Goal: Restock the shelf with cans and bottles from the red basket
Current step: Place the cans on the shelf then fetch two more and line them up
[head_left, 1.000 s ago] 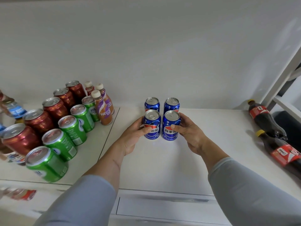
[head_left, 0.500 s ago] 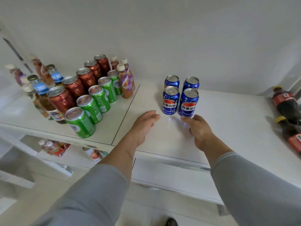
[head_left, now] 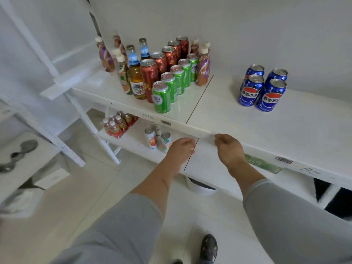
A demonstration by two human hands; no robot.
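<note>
While your hands hang just in front of the shelf's (head_left: pixel 247 121) front lip, both are loosely curled and hold nothing: your left hand (head_left: pixel 181 149) sits below the edge, your right hand (head_left: pixel 229 147) just beside it, a small gap between them.

On the shelf's right panel stand four blue cans (head_left: pixel 263 88) in a tight two-by-two block, upright and touching. The front two carry the Pepsi roundel with Chinese characters across it.

On the left panel you have a file of green cans (head_left: pixel 172 84) running front to back, and just beside it a file of red cans (head_left: pixel 162 67). The print on the green cans is too blurred to read. To the right of the green file stand small brown bottles (head_left: pixel 203 70) with white caps; the nearest shows "NES" on a purple label. Left of the red cans stand amber glass bottles (head_left: pixel 135 73) with blue neck labels and a mountain emblem, and further left more white-capped bottles (head_left: pixel 104 54).

The lower shelf (head_left: pixel 133 141) holds a shrink-wrapped pack of small bottles (head_left: pixel 119 123) and a few single drinks (head_left: pixel 158 138). The edge strip shows handwritten marks and barcode stickers that cannot be read.

The red basket is out of view. Your shoe (head_left: pixel 209 247) is on the tiled floor.
</note>
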